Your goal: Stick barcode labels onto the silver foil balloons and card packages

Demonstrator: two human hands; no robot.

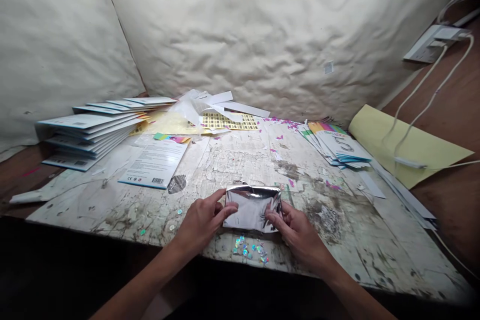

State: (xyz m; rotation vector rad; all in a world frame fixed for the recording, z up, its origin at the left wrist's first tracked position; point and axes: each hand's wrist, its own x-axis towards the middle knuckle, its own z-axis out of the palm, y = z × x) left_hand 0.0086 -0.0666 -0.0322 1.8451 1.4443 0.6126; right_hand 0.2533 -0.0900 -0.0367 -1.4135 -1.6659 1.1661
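Note:
A shiny silver foil pouch (252, 205) rests on the worn work surface (240, 160) near its front edge. My left hand (202, 222) pinches the pouch's left edge, thumb on top and forefinger along the upper side. My right hand (298, 232) grips the pouch's right edge with its fingers closed on it. A small heap of iridescent sequins (250, 250) lies on the table just in front of the pouch, between my two hands.
A fanned stack of blue-edged packet cards (90, 132) sits at the back left, one card (155, 165) lies loose beside it. Yellow sticker sheets (228, 121) and white strips lie at the back. Colourful packets (339, 145), yellow paper (408, 147) and a cable (420, 110) are on the right.

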